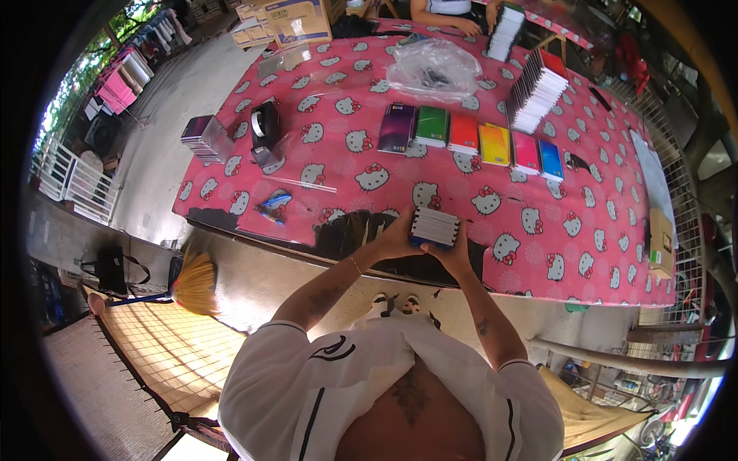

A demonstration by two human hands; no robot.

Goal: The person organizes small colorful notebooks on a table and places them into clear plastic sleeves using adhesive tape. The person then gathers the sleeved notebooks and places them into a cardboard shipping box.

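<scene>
Between my two hands, at the near edge of the table, is a small stack of notebooks (435,227), with pale page edges and dark notched sides facing up and a blue cover underneath. My left hand (395,237) grips its left side, and my right hand (454,254) closes on the right side with the thumb along the lower edge. Beyond them lies a row of small notebook piles: purple (396,129), green (432,126), red (463,133), yellow (494,144), pink (525,153) and blue (550,160).
A tall notebook stack (536,92) rises behind the row, near a crumpled clear plastic bag (434,71). Leftward are a black tape dispenser (265,129), a wrapped notebook stack (206,139) and a blue tool (274,204). Another person's hand (467,28) rests at the far edge.
</scene>
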